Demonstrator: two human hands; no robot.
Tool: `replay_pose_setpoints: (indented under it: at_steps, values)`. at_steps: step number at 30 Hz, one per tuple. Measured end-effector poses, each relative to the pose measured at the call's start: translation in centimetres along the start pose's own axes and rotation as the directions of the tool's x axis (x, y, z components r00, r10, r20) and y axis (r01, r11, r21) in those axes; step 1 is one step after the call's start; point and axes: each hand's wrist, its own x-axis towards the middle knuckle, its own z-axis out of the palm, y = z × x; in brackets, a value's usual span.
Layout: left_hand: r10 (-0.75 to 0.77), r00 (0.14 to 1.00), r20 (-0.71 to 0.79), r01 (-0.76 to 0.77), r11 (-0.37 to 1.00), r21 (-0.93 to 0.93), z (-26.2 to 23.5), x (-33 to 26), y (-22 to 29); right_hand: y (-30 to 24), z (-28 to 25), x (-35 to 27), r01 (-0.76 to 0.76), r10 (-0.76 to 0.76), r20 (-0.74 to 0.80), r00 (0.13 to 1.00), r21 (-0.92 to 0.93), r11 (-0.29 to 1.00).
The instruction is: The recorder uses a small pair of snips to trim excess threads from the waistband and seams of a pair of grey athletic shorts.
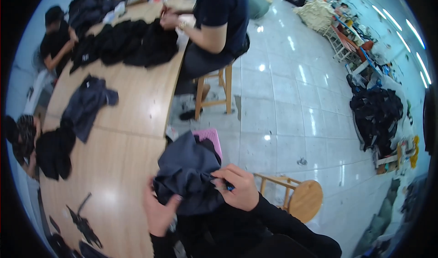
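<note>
A dark blue-grey garment (185, 160) lies bunched over my lap at the table's edge. My left hand (159, 210) holds its left side, with the thumb on top of the folds and the fingers partly hidden behind the cloth. At the right side of the cloth, my right hand (239, 187) is closed in a pinch. A small dark object with a blue part (230, 186) shows in the right hand; its kind cannot be made out. The fingertips of that hand touch the garment.
A pink plastic basket (211, 139) stands just beyond the garment. Beside my right arm is a wooden stool (306, 201). The long table (114, 166) carries dark garments (86, 105) and black straps (84, 226). Other people sit around it, one on a stool ahead (223, 20).
</note>
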Motion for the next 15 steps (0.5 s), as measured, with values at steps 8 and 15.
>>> replay_pose_setpoints:
  at_steps: [8, 15]
  values:
    - [0.139, 0.981, -0.132, -0.147, 0.988, -0.046, 0.7, 1.8, 5.3, 1.8, -0.1, 1.3, 0.078, -0.099, -0.116, 0.988, -0.172, 0.982]
    - [0.387, 0.922, -0.017, -0.387, 0.918, -0.088, 2.6, 0.8, 8.8, -2.9, 0.1, 2.9, 0.094, -0.081, -0.057, 0.995, 0.293, 0.951]
